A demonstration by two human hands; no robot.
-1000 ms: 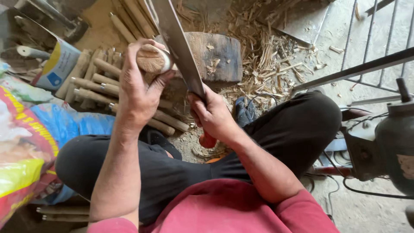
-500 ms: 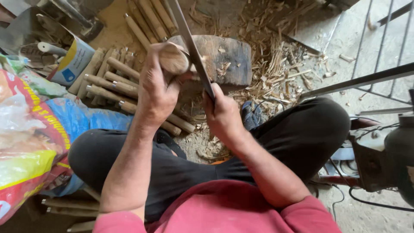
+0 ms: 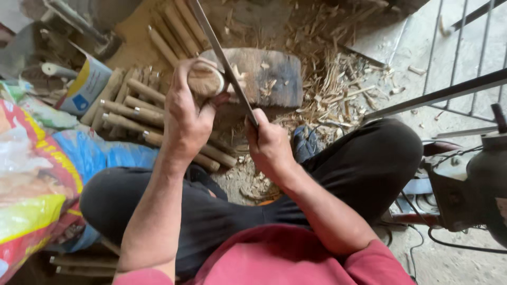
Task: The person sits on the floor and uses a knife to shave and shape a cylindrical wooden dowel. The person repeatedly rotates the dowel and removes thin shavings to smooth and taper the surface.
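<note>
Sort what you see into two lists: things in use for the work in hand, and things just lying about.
In use:
left hand
round wood piece
right hand
long flat blade
wooden block

Lying about:
wooden sticks
tin can
wood shavings
plastic sacks
metal machine

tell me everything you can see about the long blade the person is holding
The long flat metal blade is narrow, grey and straight-edged, with a dull worn look. It runs diagonally from the top edge of the view down to the right hand, which grips its lower end; any handle is hidden in the fist. Its edge rests against the round pale wooden piece held upright in the left hand, above the worn wooden chopping block.
</note>
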